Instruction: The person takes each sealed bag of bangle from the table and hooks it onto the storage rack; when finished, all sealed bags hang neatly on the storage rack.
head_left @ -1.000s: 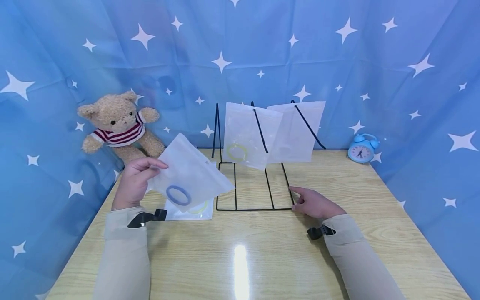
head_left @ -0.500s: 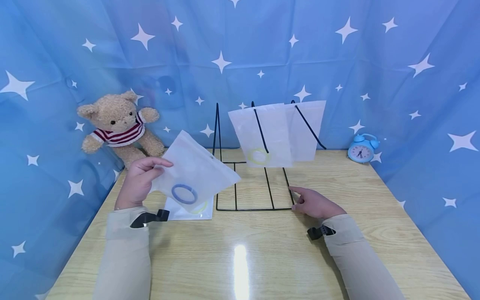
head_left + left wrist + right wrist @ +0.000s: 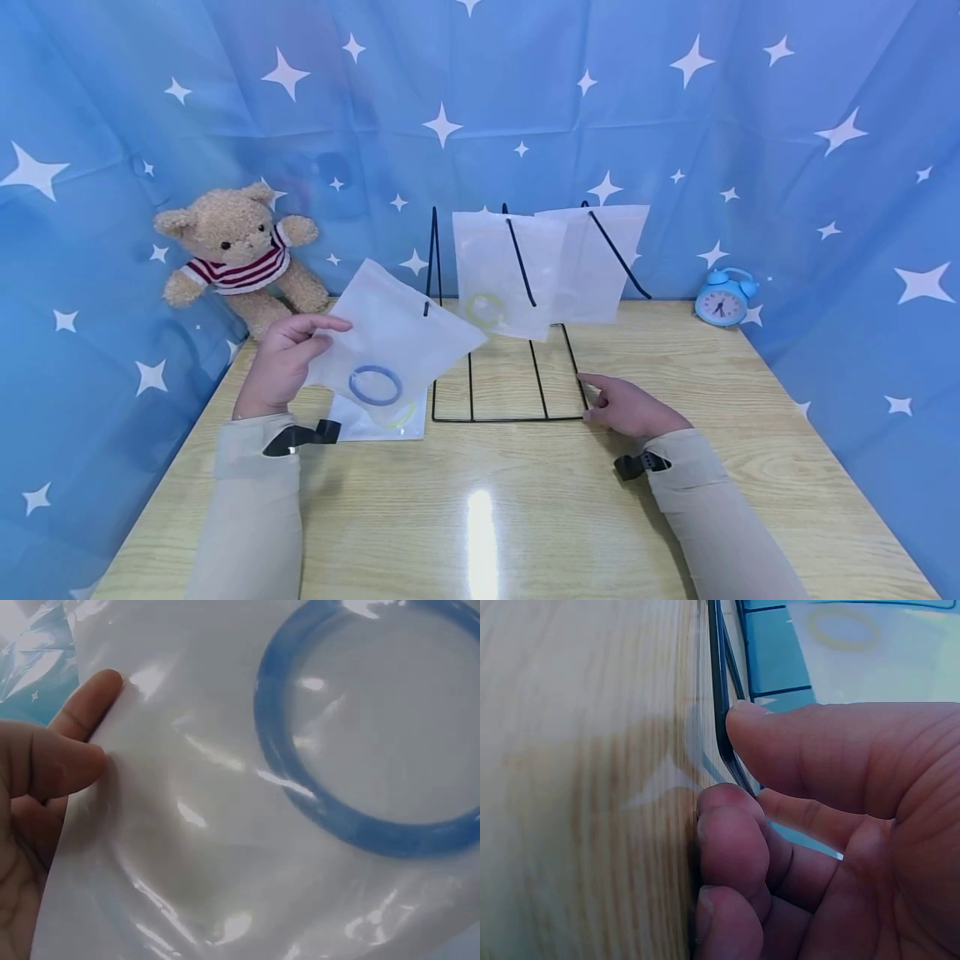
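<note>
My left hand (image 3: 288, 358) pinches the left edge of a translucent white zip bag (image 3: 397, 325) between thumb and fingers. Through its film shows a blue ring (image 3: 274, 712), large in the left wrist view. The black tip of the left hook (image 3: 426, 309) of a wire display rack (image 3: 491, 419) pokes out in front of this bag, near its top edge. At the rack's front right corner, my right hand (image 3: 630, 406) grips the base wire, thumb on the wire and the other fingers curled low by the table in the right wrist view.
A bag with a yellow ring (image 3: 480, 275) hangs from the middle hook, overlapping another white bag (image 3: 600, 267) on the right hook. Below the held bag, a further bag (image 3: 348, 425) lies on the table. A teddy bear (image 3: 240, 250) and a blue alarm clock (image 3: 722, 302) stand behind.
My left hand has shifted slightly right with the bag, and the left hook's tip now shows through in front of it. The hung middle bag has swung. My right hand stays put.
</note>
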`<state>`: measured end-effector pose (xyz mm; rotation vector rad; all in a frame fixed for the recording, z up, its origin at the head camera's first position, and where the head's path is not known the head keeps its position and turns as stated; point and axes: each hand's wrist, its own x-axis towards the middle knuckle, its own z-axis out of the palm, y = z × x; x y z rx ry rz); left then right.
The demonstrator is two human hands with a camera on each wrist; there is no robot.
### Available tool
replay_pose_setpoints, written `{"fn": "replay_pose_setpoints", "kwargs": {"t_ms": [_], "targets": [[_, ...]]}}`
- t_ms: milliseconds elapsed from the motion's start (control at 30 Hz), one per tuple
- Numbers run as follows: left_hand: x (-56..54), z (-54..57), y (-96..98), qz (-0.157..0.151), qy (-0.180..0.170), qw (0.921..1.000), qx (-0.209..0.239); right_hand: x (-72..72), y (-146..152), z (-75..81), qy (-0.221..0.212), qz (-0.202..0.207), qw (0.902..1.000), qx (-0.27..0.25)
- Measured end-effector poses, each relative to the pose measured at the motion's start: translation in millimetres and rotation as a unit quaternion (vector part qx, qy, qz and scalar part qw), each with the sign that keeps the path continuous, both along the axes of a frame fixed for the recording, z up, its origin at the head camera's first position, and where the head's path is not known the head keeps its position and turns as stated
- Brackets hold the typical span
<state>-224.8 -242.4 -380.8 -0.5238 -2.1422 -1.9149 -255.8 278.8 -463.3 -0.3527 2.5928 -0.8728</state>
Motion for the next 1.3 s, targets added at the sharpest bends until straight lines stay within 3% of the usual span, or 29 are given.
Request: {"fn": "replay_pose_setpoints", "kwargs": {"t_ms": [167,300,867,1067,1300], "targets": [[-1.0,0.2,3.2,0.023,-0.015,0.9989,-0.037,0.0,0,0.2,-0.002,0.000,1.0000,-0.002],[-3.0,-0.6,5.6,0.022,-0.023,0.9985,-0.044,0.5,0,0.3,-0.003,0.000,1.0000,-0.002],[-9.0,-6.8,12.5,-0.009,-0.020,0.9979,-0.060,-0.9,0,-0.1,-0.006,-0.007,1.0000,0.003],[-12.5,-10.0,16.4,-0.037,0.000,0.9980,-0.052,-1.4,-1,0.0,-0.005,-0.004,1.0000,0.002],[-13.6,-11.7,25.9,-0.051,-0.005,0.9982,-0.031,-1.6,0,-1.3,-0.003,0.002,1.0000,-0.004]]}}
